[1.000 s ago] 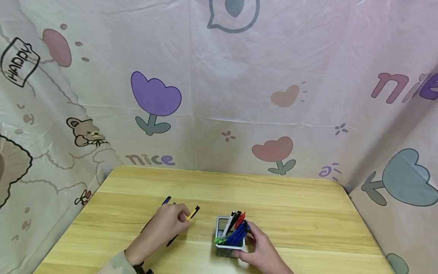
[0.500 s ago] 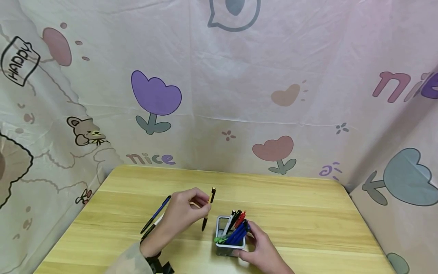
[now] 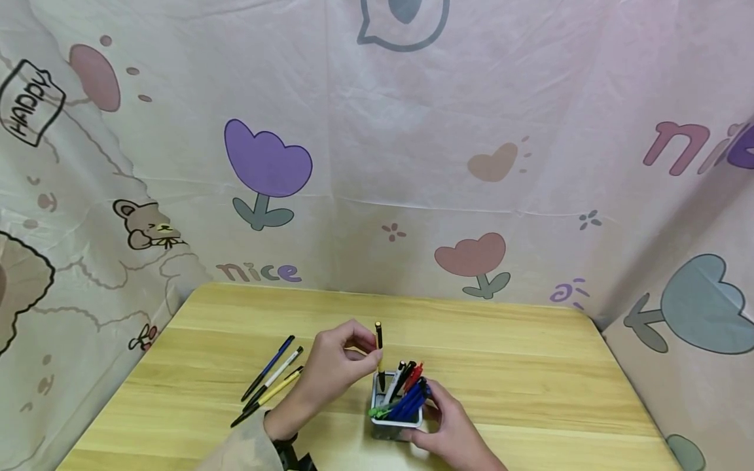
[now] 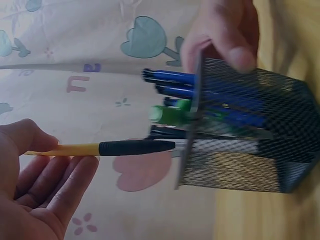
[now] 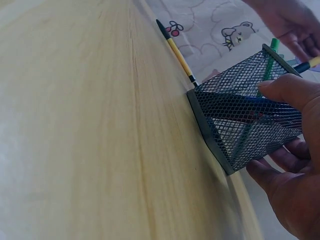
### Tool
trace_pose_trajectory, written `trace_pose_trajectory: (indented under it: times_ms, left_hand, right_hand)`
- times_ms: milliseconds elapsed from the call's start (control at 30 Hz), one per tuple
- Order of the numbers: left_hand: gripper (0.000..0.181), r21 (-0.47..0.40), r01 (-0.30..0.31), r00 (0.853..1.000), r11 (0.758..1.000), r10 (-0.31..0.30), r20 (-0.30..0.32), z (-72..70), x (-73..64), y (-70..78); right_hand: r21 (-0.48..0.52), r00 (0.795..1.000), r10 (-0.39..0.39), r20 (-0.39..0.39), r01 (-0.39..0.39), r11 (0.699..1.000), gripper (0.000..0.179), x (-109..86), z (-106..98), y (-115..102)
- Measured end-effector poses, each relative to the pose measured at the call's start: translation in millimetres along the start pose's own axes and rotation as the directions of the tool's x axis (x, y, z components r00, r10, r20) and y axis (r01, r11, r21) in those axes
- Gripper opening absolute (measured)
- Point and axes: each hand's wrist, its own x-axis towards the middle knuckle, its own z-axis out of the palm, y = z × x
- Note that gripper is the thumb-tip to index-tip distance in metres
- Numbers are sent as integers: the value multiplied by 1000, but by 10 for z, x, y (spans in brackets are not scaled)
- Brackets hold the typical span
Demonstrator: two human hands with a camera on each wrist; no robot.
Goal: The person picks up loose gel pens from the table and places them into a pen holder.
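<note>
While three loose pens lie well to the left of the left hand's grip, flat on the wooden table [image 3: 518,366], the loose yellow pen [image 3: 275,391] is nearest the left sleeve [image 3: 244,448], with a white pen [image 3: 273,378] and a blue pen [image 3: 268,368] beyond it; a low sweep of that forearm could knock the yellow one and roll it into the others.

The left hand [image 3: 337,358] pinches a yellow-and-black pen [image 4: 102,149] between thumb and fingers, closed down to the width of the barrel. The pen stands nearly upright, dark tip down, below and ahead of the fingertips. So light a pinch could let it swivel if the tip meets something hard.

Just right of that grip is the mesh holder [image 3: 396,424]. The tip is at its mouth, but whether it has passed the rim I cannot tell; a slight error leftward could catch it on the edge. Pens lean inside: a white-and-black one [image 3: 393,384] closest to the tip, a green pen [image 3: 383,413] across the near side, blue pens [image 3: 410,401] crowding the right, so the tip could jam among them.

Farthest right, the right hand [image 3: 452,428] grips the holder, thumb and fingers round its walls; should that hold slacken, a sideways push could tip or slide it.
</note>
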Motion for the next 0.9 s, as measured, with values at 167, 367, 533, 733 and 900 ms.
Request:
trace_pose_trajectory:
  times_ms: [167,367,533,733,900]
  left_hand:
    - [12,9,43,998,999,-43,45,64,-35,-90]
    - [13,39,24,996,999,-27,84,129,-70,-179]
    - [16,82,10,994,997,-19,105,166,-103,-238]
    - [21,133,-37,994,990,23,107,196,-130,-296]
    - [21,172,-86,991,981,67,114,197,-144,-336]
  right_hand:
    - [-3,1000,0,9,0,1000,76,-3,-1,-2]
    - [1,1000,7,8,-7,1000,78,0,-5,2]
    - [-5,1000,6,17,-6,1000,77,-2,-11,4]
    - [-9,1000,4,21,-4,1000,77,0,-15,2]
    - [-32,1000,-13,12,13,999,77,4,-13,0]
